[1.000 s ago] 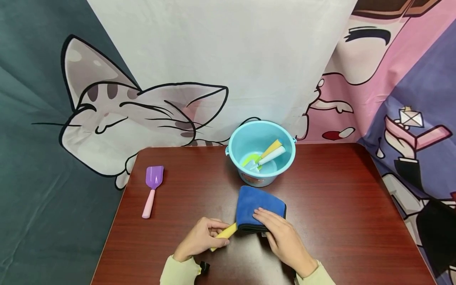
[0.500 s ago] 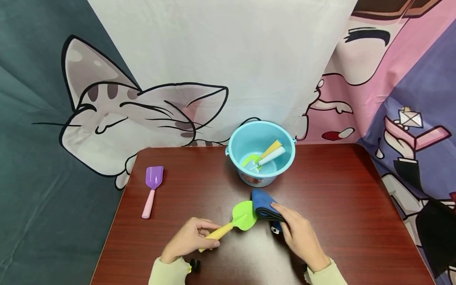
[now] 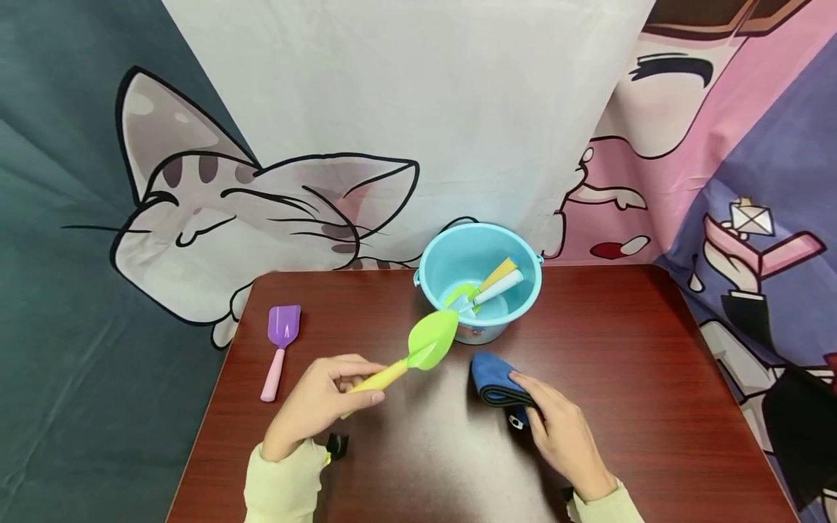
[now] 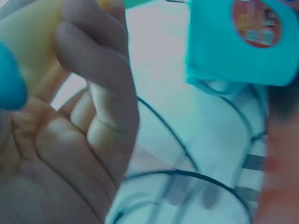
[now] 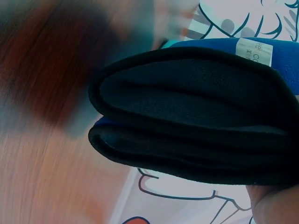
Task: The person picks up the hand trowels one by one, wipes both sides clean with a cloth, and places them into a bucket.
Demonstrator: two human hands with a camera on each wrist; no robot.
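Note:
My left hand (image 3: 322, 396) pinches the yellow handle (image 3: 386, 376) of a toy shovel with a green blade (image 3: 433, 340). The blade is raised in front of the bucket's lower left side. In the left wrist view, fingers curl round the yellow handle (image 4: 35, 39), whose end is blue. A folded blue cloth (image 3: 493, 374) with black edging is gripped by my right hand (image 3: 564, 432), in front of the bucket. The right wrist view shows the cloth's black-edged folds (image 5: 187, 102) and a white label (image 5: 254, 51).
A light blue bucket (image 3: 434, 265) stands at the table's back edge, holding a yellow-handled toy tool (image 3: 498, 273) and a white-handled one (image 3: 502, 285). A purple toy spatula (image 3: 284, 325) with a pink handle lies on the table (image 3: 366, 319) at left. A printed curtain (image 3: 418, 109) hangs behind.
My left hand has moved left and up with the shovel, whose blade has come out from the cloth. The right hand has drawn the cloth rightward, and it is now folded over more narrowly.

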